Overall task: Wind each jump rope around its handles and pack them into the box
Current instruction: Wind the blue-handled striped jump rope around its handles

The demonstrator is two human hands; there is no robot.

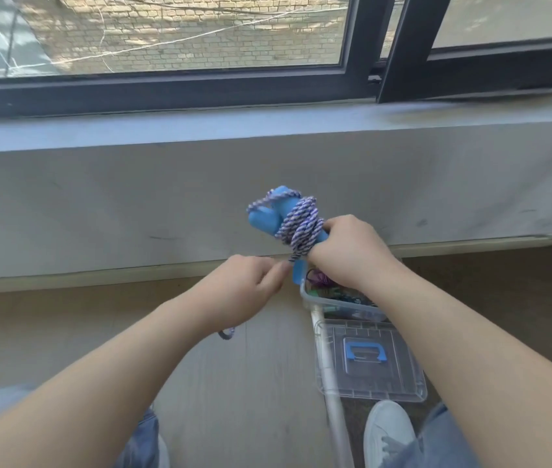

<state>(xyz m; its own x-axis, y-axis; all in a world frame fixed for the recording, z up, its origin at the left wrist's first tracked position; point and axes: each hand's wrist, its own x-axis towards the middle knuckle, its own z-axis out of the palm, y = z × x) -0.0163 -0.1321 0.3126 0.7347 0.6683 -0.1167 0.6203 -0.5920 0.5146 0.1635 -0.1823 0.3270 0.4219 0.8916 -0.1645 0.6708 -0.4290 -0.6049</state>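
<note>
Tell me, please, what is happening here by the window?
A person is winding a purple-and-white twisted jump rope around its two blue plastic handles. The right hand grips the wound bundle, while the left hand pinches the loose rope just below it. A clear plastic box on the floor underneath already holds other ropes, and its blue-handled clear lid lies beside it.

The 2 bare forearms reach forward and draw together toward the jump rope point(301, 228). The right grip point(348, 251) sits just right of the jump rope, back of the hand up, fingers curled round its wound part. The left grip point(251, 288) sits just below and left of the jump rope, wrist bent, fingertips pinching a strand hanging from it.
</note>
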